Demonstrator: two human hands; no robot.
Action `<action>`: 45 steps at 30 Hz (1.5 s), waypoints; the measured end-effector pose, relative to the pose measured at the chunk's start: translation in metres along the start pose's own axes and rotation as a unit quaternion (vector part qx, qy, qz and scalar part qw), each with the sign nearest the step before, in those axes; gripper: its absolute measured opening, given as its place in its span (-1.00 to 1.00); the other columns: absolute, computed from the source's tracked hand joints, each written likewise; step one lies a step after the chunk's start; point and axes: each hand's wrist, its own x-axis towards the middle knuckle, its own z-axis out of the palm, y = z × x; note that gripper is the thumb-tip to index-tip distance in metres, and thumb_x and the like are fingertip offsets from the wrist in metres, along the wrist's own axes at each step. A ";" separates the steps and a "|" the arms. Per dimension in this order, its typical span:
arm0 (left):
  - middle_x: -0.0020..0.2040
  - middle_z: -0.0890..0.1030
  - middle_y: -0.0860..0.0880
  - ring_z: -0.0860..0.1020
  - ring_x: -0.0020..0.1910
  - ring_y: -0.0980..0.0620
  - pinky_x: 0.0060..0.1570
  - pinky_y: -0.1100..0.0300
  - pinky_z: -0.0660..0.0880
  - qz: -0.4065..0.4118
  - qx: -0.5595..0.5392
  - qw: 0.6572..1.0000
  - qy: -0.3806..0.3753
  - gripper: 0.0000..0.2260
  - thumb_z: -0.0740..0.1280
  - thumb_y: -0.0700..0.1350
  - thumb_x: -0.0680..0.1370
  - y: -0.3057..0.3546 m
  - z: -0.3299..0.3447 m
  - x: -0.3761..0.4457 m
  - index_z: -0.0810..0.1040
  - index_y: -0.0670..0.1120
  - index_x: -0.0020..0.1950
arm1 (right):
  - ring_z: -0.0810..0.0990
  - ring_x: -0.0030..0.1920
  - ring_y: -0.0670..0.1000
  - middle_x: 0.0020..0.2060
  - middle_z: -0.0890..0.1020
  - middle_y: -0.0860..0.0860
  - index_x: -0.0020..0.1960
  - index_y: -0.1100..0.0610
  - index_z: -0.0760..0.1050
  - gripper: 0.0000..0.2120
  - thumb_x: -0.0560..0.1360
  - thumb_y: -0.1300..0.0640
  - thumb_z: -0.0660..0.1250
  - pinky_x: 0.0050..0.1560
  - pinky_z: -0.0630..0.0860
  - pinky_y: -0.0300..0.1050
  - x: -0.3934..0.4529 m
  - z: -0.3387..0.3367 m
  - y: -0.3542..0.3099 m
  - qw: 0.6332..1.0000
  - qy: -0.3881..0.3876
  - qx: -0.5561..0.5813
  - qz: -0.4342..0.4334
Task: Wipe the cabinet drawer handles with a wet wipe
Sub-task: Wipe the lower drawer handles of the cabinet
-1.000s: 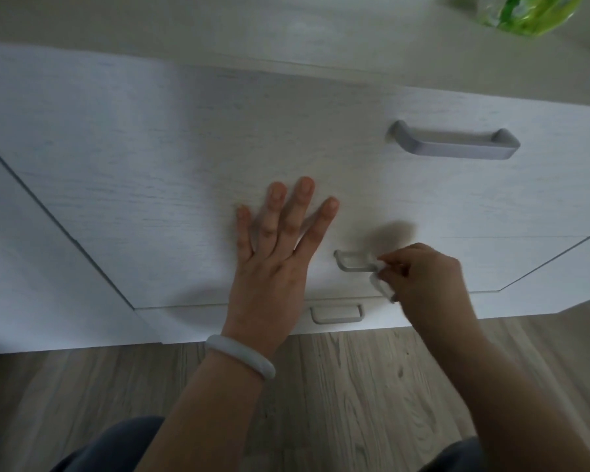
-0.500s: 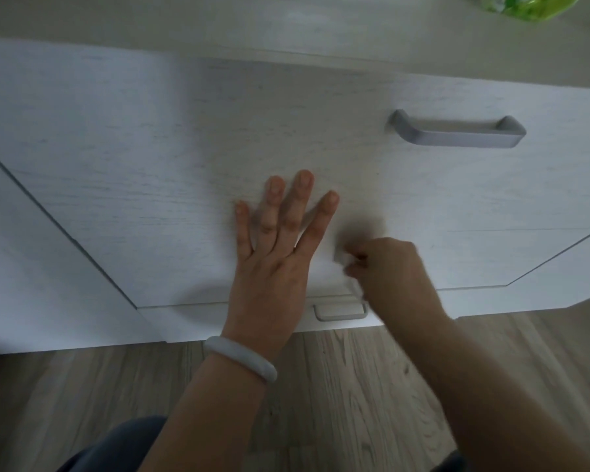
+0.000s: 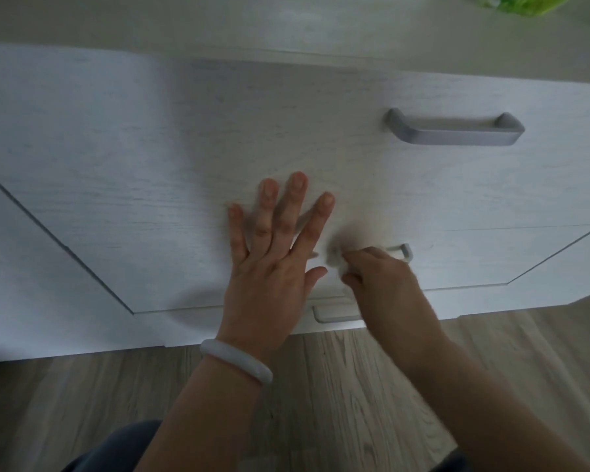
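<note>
The left hand [image 3: 269, 267] lies flat, fingers spread, on the pale wood-grain drawer front [image 3: 150, 199]. The right hand [image 3: 378, 281] pinches a small white wet wipe [image 3: 336, 258] against the middle grey metal bar handle [image 3: 401, 252], whose long axis runs left-right.

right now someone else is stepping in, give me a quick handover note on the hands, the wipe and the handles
Left hand: open, flat against the drawer front, bracing.
Right hand: pinches the wipe at the left end of the middle handle, whose right end shows past the hand.
Top handle: free, above right.
Bottom handle: free, just below the hands.
Done: cannot tell which handles are already wiped.
Left: finish the middle handle, then check the other two.
</note>
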 end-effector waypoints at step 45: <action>0.55 -0.35 -0.08 -0.39 0.50 -0.18 0.44 -0.29 -0.30 0.005 0.003 1.000 -0.013 -0.07 0.38 0.24 0.45 0.001 0.001 0.000 -0.09 0.00 0.61 | 0.56 -0.40 -0.08 -0.35 0.56 0.06 -0.09 0.26 0.47 -0.84 0.46 0.25 0.44 -0.18 0.56 -0.29 0.001 -0.006 0.037 0.630 0.209 0.646 0.377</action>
